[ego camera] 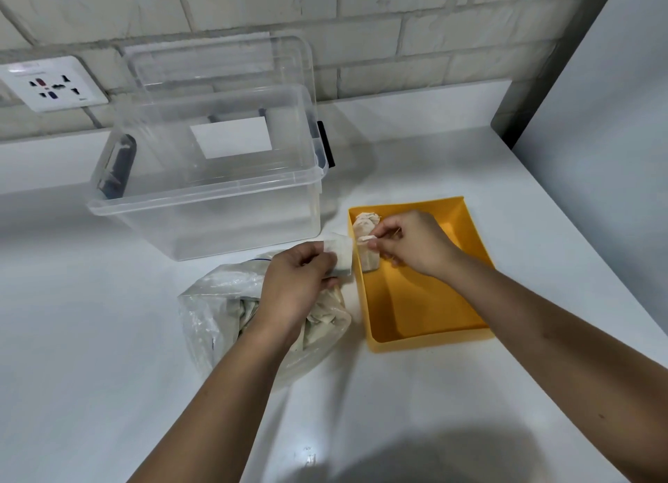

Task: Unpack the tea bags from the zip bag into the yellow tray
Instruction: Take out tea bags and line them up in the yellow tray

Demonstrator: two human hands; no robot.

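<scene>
Head cam, only 1 view here. The zip bag [217, 301] lies crumpled on the white counter [108, 374], mouth open toward 1 o'clock, with more pale tea bags bunched up inside it. The yellow tray [430, 339] sits just beside it at 3 o'clock.

The left hand [296, 283] hovers over the mouth of the zip bag. Its thumb and fingers are curled on 1 flat tea bag [341, 254], which sticks out right next to the tray's left wall.

The right hand [412, 242] is over the tray's 11 o'clock corner, fingertips pinching a small white tag [369, 238]. Below that, the unpacked tea bags [364, 224] lie in the same corner, can't tell exactly how many.

At 12 o'clock from the zip bag there's a clear plastic box [202, 193], open, its lid [217, 59] leaning on the brick wall [433, 30] behind. A wall socket [50, 85] sits at 10 o'clock from the box.
</scene>
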